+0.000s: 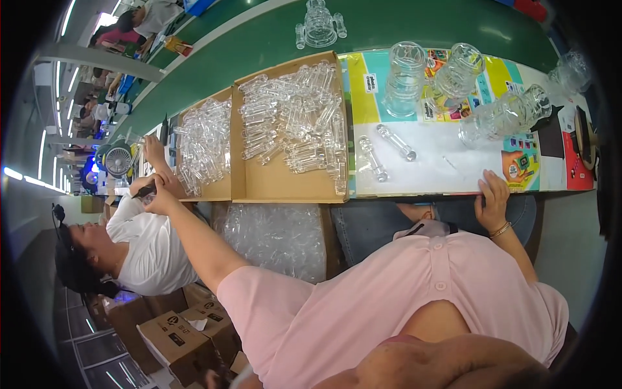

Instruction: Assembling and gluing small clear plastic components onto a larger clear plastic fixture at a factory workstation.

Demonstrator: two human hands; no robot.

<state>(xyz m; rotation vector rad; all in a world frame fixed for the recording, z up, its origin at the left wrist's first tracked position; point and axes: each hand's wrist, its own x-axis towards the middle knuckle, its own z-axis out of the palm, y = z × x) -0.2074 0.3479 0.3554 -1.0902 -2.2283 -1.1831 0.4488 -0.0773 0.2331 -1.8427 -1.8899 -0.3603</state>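
My left arm reaches far out to the left, past the trays. My left hand [162, 198] is closed beside a co-worker's forearm, at a small dark object [145, 190] whose kind I cannot make out. My right hand [494, 200] lies on the table's front edge, fingers apart, holding nothing. On the white sheet [421, 180] ahead of it lie two clear glass tubes with knobbed ends, one nearer the left [372, 159], the other [396, 142] beside it. Behind them stand two clear glass vessels, a left one [405, 81] and a right one [459, 70]; another glass vessel [505, 117] lies on its side.
Two cardboard trays, a near one [278, 188] and a left one [217, 189], hold many clear glass pieces. Below them is a box of clear plastic-wrapped items [272, 236]. A co-worker in white [152, 243] sits at left. Cartons [175, 337] stand behind. A fan [118, 161] is farther left.
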